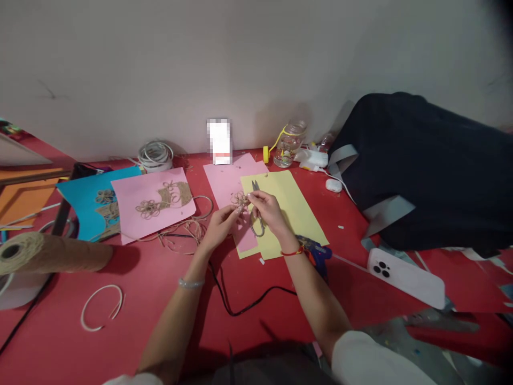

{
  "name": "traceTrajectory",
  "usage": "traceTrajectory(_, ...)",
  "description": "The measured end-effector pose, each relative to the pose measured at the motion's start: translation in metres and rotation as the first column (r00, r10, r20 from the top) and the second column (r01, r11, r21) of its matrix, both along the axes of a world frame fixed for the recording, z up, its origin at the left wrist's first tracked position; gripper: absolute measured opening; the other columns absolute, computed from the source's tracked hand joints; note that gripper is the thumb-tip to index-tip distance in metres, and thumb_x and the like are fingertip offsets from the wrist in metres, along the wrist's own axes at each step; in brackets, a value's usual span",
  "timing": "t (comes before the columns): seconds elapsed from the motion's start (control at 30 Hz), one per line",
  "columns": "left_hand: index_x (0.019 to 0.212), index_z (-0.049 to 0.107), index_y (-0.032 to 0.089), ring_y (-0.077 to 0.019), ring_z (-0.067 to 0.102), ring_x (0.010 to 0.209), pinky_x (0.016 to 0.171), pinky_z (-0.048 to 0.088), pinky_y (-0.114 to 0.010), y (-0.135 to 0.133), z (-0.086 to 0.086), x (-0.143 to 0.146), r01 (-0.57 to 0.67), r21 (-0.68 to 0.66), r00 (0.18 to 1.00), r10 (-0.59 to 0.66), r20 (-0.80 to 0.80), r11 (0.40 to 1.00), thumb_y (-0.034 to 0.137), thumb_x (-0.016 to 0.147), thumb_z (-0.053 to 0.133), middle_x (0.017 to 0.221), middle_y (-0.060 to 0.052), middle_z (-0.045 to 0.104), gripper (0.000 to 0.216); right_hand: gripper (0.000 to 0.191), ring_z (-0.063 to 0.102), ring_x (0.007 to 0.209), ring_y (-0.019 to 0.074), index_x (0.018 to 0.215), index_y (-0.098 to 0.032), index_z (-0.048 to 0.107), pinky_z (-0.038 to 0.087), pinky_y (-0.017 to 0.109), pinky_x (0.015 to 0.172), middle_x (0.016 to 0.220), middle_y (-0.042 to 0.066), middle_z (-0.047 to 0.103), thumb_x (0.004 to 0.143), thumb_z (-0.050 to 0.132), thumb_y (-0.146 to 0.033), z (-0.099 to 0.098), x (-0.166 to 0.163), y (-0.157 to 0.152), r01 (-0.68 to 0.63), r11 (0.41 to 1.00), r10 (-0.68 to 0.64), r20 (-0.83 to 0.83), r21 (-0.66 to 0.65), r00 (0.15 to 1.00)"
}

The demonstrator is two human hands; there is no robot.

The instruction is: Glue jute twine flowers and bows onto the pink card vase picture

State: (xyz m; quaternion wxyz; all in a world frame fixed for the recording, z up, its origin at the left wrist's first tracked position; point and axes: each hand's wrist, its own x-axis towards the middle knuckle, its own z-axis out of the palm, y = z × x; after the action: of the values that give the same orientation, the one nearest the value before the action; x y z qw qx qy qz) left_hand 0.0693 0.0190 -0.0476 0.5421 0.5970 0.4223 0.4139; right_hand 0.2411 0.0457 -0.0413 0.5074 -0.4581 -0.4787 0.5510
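My left hand (218, 227) pinches a small jute twine flower (239, 201) at its fingertips. My right hand (267, 209) is close beside the flower, its fingers curled around a pair of small metal thread snips (256, 220), whose blades point away from me. Both hands are over a pink paper sheet (226, 184) that overlaps a yellow paper sheet (296, 208). Loose twine scraps (180, 232) lie to the left of my left hand. A blue hot glue gun (315, 254) sits just beyond my right wrist.
A red tabletop (160, 289) carries a black cord (240, 306), a twine spool (44, 254), a pink sheet with twine flowers (152, 200), and a blue sheet (90, 206). A glass jar (289, 144), a white phone (404, 278), and dark cloth (412, 160) lie farther right.
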Motion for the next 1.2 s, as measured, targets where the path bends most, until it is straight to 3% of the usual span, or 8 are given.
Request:
traceTrajectory(0.17, 0.081, 0.067, 0.015, -0.0127, 0.054, 0.062, 0.06, 0.042, -0.023, 0.005, -0.018, -0.004, -0.112, 0.009, 0.994, 0.112, -0.01, 0.994, 0.057, 0.091, 0.063, 0.068, 0.0, 0.062, 0.043, 0.044, 0.045, 0.045, 0.0079, 0.08, -0.017, 0.067, 0.034, 0.023, 0.046, 0.063, -0.002, 0.058, 0.081, 0.068, -0.061, -0.001, 0.004, -0.001, 0.0, 1.0, 0.001, 0.059, -0.026, 0.998)
traceTrajectory(0.27, 0.082, 0.068, 0.015, -0.013, 0.055, 0.067, 0.065, 0.043, -0.023, 0.004, -0.018, -0.004, -0.124, 0.026, 0.992, 0.124, -0.013, 0.992, 0.055, 0.09, 0.065, 0.071, 0.0, 0.062, 0.041, 0.05, 0.047, 0.046, 0.0066, 0.085, -0.016, 0.068, 0.034, 0.024, 0.045, 0.077, 0.002, 0.065, 0.082, 0.065, -0.066, 0.0, 0.006, -0.001, 0.027, 0.996, -0.023, 0.04, -0.09, 0.999)
traceTrajectory(0.4, 0.084, 0.071, 0.015, -0.0137, 0.056, 0.069, 0.067, 0.044, -0.023, 0.003, -0.019, -0.002, -0.138, 0.034, 0.99, 0.139, -0.014, 0.99, 0.054, 0.089, 0.066, 0.074, -0.001, 0.065, 0.04, 0.046, 0.047, 0.049, 0.0074, 0.089, -0.016, 0.069, 0.033, 0.022, 0.045, 0.072, -0.001, 0.062, 0.075, 0.076, -0.059, -0.002, 0.006, -0.003, -0.076, 0.984, 0.092, 0.096, -0.161, 0.991)
traceTrajectory(0.57, 0.09, 0.075, 0.014, -0.0139, 0.057, 0.067, 0.066, 0.046, -0.024, 0.003, -0.028, -0.002, -0.13, 0.009, 0.991, 0.13, -0.008, 0.991, 0.053, 0.089, 0.067, 0.075, -0.003, 0.069, 0.04, 0.039, 0.047, 0.055, 0.0094, 0.097, -0.017, 0.073, 0.035, 0.022, 0.048, 0.07, -0.001, 0.062, 0.074, 0.079, -0.048, -0.005, 0.001, -0.006, -0.093, 0.985, 0.121, 0.202, -0.143, 0.972)
traceTrajectory(0.8, 0.108, 0.076, 0.014, -0.0178, 0.068, 0.08, 0.077, 0.054, -0.028, 0.004, -0.031, -0.006, -0.129, -0.064, 0.988, 0.134, 0.081, 0.99, 0.052, 0.087, 0.072, 0.095, -0.008, 0.077, 0.044, 0.041, 0.048, 0.057, 0.0093, 0.093, -0.015, 0.073, 0.036, 0.023, 0.051, 0.078, 0.002, 0.065, 0.071, 0.081, -0.048, -0.003, 0.002, -0.004, -0.079, 0.988, 0.093, 0.104, -0.134, 0.99)
traceTrajectory(0.93, 0.101, 0.076, 0.014, -0.016, 0.066, 0.075, 0.075, 0.055, -0.028, 0.004, -0.025, -0.005, -0.226, -0.046, 0.955, 0.231, 0.184, 0.973, 0.057, 0.087, 0.07, 0.085, -0.006, 0.075, 0.045, 0.04, 0.051, 0.059, 0.0111, 0.095, -0.016, 0.075, 0.036, 0.023, 0.05, 0.076, 0.002, 0.065, 0.073, 0.08, -0.05, -0.004, 0.002, -0.005, -0.125, 0.987, 0.143, 0.206, -0.097, 0.968)
traceTrajectory(1.1, 0.086, 0.075, 0.014, -0.0133, 0.062, 0.065, 0.064, 0.051, -0.024, 0.006, -0.026, -0.003, -0.307, -0.01, 0.942, 0.305, 0.141, 0.952, 0.052, 0.081, 0.077, 0.072, -0.003, 0.071, 0.038, 0.044, 0.048, 0.05, 0.0106, 0.1, -0.015, 0.075, 0.033, 0.023, 0.046, 0.061, -0.001, 0.06, 0.076, 0.079, -0.052, 0.003, 0.005, -0.009, -0.193, 0.971, 0.227, 0.282, -0.142, 0.932)
traceTrajectory(1.2, 0.085, 0.075, 0.014, -0.0121, 0.06, 0.063, 0.062, 0.049, -0.023, 0.009, -0.029, -0.002, -0.302, -0.01, 0.944, 0.3, 0.139, 0.953, 0.05, 0.081, 0.078, 0.072, -0.003, 0.07, 0.036, 0.046, 0.05, 0.047, 0.0116, 0.092, -0.015, 0.076, 0.035, 0.024, 0.044, 0.056, 0.0, 0.059, 0.078, 0.076, -0.058, 0.013, 0.015, -0.01, -0.143, 0.978, 0.188, 0.346, -0.151, 0.919)
